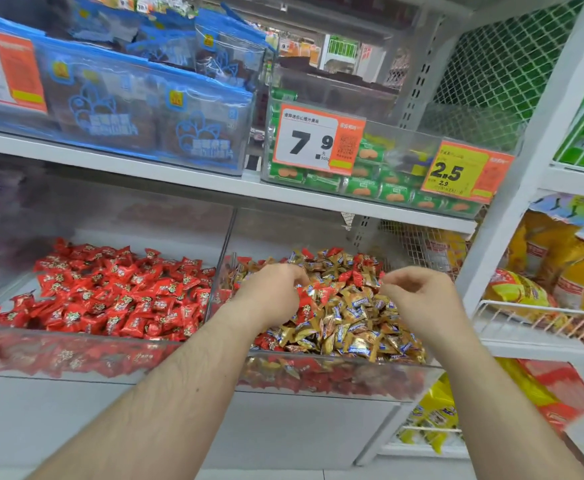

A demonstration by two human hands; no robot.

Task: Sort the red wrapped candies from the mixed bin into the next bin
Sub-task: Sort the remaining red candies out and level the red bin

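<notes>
Red wrapped candies [309,301] lie scattered among gold ones in the mixed bin [339,375], right of the clear divider. Next bin [75,355], on the left, holds only red. Left hand [271,292] reaches into the mix, fingers curled down; cannot tell whether its grip holds a candy. Right hand [418,292] hovers above the pile, fingers loosely curled, grip released. Price tags [318,140] on the shelf [318,199] above.

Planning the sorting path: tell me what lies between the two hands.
Head view: between left hand and right hand lie gold candies and some red candies, heaped in the mixed bin.
</notes>
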